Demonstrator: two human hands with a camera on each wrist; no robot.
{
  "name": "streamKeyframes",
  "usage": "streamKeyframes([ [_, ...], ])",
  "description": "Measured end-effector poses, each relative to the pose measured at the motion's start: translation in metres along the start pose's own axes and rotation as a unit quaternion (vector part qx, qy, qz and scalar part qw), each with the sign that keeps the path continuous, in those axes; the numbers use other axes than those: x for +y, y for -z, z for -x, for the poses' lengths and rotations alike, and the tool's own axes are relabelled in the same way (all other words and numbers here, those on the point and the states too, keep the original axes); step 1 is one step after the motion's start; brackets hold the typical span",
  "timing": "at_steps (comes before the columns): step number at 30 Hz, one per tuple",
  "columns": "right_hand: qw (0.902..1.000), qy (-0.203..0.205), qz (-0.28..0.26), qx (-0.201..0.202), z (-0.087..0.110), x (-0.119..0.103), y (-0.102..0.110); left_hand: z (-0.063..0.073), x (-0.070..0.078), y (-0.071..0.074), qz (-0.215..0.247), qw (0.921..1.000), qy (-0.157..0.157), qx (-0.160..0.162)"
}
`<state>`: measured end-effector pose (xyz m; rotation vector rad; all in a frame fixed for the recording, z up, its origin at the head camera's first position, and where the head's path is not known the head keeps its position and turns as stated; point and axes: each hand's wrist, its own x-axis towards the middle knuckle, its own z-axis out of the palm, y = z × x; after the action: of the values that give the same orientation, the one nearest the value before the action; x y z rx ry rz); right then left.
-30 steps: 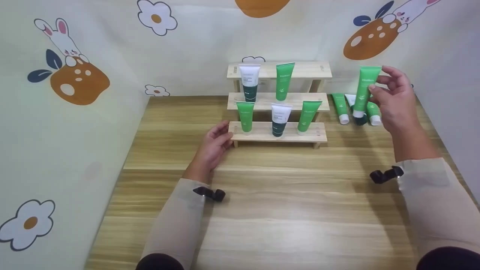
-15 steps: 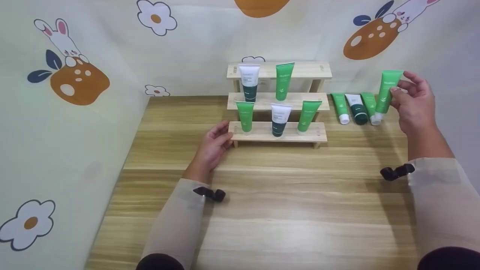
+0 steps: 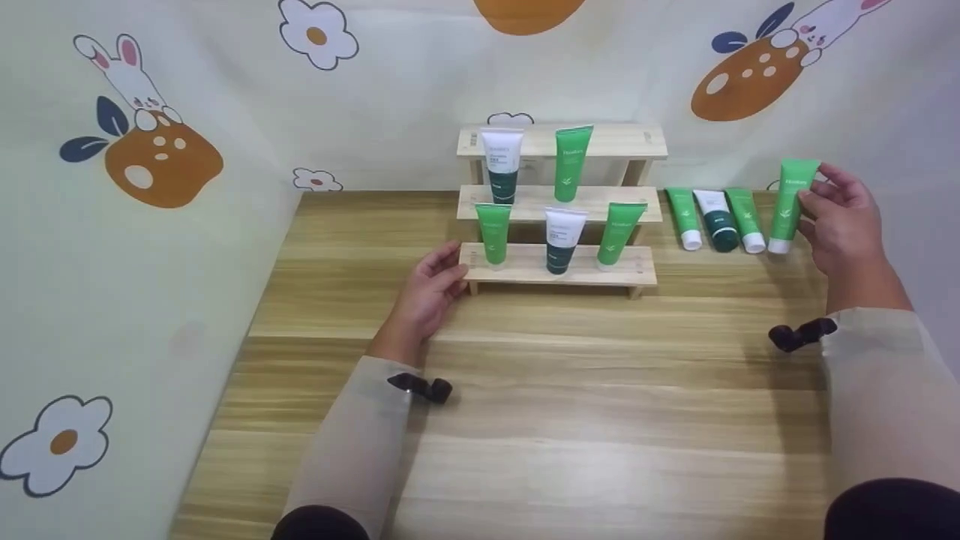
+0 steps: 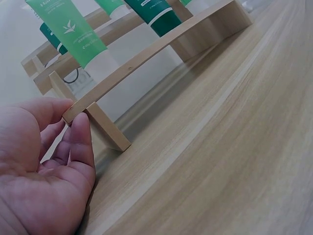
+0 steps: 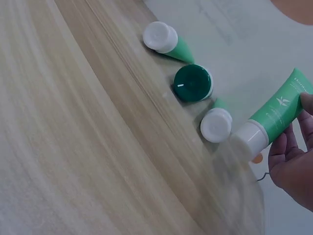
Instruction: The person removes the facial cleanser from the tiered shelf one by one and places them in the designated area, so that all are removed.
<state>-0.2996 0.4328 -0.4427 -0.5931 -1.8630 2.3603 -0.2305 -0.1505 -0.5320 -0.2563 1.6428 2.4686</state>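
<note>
Your right fingers (image 3: 838, 181) pinch a green squeeze tube (image 3: 792, 202), cap (image 5: 250, 141) down, long axis tilted; leaf logo (image 5: 282, 101) is clear, brand lettering (image 5: 300, 83) blurry. Your left fingers (image 3: 440, 256) grip the wooden riser (image 3: 525, 274).

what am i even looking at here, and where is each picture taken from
There is no machine here, only a person working bare-handed. The wide view comes from a camera on the head, looking forward and down. The other two come from cameras worn on the left and right wrists, each looking at the work on its own side.

On the wood-grain table is a stepped wooden stand. Five squeeze tubes stand cap down on it, three on the lowest tier and two on the middle tier. To its right lie three more squeeze tubes, two green and one white and dark green.

The left hand grips the left end of the lowest tier. The right hand holds a green squeeze tube cap down; I can't tell whether it touches the table.
</note>
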Motion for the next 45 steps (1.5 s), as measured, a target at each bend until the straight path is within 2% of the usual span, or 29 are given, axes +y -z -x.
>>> streamKeyframes([
  [4,0.9996,-0.022,0.011,0.01,-0.005,0.002,0.004,0.0,-0.001,-0.001,0.004,1.0,-0.001,-0.004],
  [11,0.9989,-0.039,0.016,0.023,-0.011,0.008,0.01,0.0,-0.003,-0.001,-0.009,0.9999,-0.005,-0.008],
  [15,0.996,-0.061,0.057,0.029,-0.016,0.013,0.012,0.0,-0.003,0.0,-0.013,0.9999,-0.001,-0.008],
  [19,0.9891,-0.092,0.11,0.033,-0.021,0.015,0.008,0.0,-0.002,0.001,-0.011,0.9999,0.002,-0.002],
  [24,0.9833,-0.118,0.133,0.039,-0.027,0.015,0.004,-0.001,-0.001,0.002,-0.016,0.9999,0.002,-0.001],
  [32,0.9788,-0.132,0.151,0.042,-0.033,0.014,0.001,0.001,0.0,0.0,-0.014,0.9999,-0.005,-0.002],
  [45,0.9806,-0.128,0.138,0.054,-0.027,0.013,0.002,0.001,-0.001,0.001,-0.005,1.0,0.0,-0.001],
])
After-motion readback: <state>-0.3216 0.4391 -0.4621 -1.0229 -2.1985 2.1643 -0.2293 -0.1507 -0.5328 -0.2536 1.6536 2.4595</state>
